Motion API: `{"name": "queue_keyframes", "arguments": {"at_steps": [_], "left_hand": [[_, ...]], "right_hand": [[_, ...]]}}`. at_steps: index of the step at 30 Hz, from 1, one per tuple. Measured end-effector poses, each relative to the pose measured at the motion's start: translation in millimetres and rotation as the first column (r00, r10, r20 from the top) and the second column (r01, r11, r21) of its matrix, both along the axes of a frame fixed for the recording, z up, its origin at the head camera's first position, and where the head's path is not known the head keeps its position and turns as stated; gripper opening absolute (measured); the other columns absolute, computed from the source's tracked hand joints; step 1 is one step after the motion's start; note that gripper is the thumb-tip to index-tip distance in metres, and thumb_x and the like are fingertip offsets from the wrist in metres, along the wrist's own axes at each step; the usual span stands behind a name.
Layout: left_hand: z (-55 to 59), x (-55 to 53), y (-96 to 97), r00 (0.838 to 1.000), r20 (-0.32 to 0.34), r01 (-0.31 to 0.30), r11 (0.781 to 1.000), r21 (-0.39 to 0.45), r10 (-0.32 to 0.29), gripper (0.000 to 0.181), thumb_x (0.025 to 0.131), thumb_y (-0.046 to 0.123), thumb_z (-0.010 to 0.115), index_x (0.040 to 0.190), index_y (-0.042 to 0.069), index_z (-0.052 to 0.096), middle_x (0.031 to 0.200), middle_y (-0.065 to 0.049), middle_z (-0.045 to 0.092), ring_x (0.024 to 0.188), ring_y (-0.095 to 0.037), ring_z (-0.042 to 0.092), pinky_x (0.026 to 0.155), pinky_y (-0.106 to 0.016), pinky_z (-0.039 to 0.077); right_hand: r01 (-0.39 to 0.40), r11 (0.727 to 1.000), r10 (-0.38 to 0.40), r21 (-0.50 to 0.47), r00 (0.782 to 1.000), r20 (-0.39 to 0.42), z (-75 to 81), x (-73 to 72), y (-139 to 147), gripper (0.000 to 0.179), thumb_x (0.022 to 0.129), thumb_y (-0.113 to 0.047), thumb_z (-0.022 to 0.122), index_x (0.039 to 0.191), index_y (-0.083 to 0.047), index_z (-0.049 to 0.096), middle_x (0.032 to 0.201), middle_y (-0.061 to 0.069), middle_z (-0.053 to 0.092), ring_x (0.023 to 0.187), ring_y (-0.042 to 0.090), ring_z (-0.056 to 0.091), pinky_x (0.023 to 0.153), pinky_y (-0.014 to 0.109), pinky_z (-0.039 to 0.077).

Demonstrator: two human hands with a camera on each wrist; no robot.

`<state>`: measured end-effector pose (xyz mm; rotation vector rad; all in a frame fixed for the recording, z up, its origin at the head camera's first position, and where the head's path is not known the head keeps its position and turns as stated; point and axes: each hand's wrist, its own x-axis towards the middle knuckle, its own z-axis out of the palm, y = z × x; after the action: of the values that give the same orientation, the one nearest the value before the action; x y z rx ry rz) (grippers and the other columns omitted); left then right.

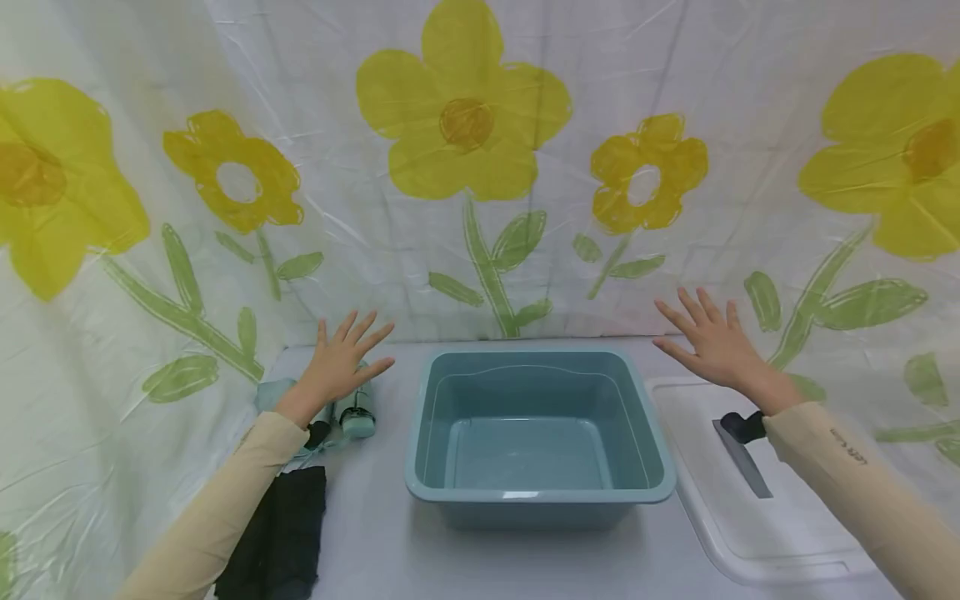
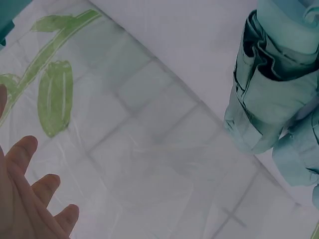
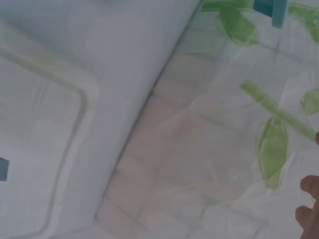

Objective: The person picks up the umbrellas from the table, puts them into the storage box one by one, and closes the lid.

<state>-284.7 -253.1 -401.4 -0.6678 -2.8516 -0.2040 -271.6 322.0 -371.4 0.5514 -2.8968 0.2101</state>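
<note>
Hold left hand [image 1: 337, 364] and right hand [image 1: 717, 347] spread wide, empty, either side of the blue tub [image 1: 585, 496]; mind the gray blade [image 1: 741, 459], maybe a knife, near the right sleeve [image 1: 862, 492].

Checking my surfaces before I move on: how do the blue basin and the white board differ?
Color: the basin is muted blue, the board white.
Shape: the basin has high walls; the board is low and flat.
Place: the basin stands near the middle of the head view; the board lies to its right.
Both have rounded corners and rest on the table.
</note>
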Motion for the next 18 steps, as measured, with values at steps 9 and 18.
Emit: {"name": "queue_keyframes", "arguments": {"at_steps": [9,18], "left_hand": [[-5.5,18.7,-2.7,0.998,0.055,-0.010,0.999,0.050,0.008,0.065,0.090,0.054,0.048,0.146,0.025,0.030,0.154,-0.012,0.018,0.139,-0.040,0.011,0.102,-0.070,0.000],[-7.5,44.5,-2.1,0.997,0.075,-0.005,0.995,0.101,-0.002,0.063,0.091,0.050,0.051,0.144,0.021,0.034,0.150,-0.018,0.025,0.133,-0.045,0.024,0.100,-0.070,0.015]], "right_hand": [[-0.057,0.997,0.058,-0.048,0.998,0.002,4.0,10.3,-18.3,0.067,0.094,-0.046,0.048,0.149,-0.022,0.020,0.154,0.020,0.010,0.141,0.036,-0.005,0.104,0.066,-0.007],[-0.111,0.989,0.110,-0.098,0.994,-0.014,-3.7,18.0,-29.8,0.065,0.094,-0.044,0.049,0.149,-0.026,0.020,0.154,0.018,0.012,0.142,0.036,0.000,0.105,0.064,-0.007]]}}
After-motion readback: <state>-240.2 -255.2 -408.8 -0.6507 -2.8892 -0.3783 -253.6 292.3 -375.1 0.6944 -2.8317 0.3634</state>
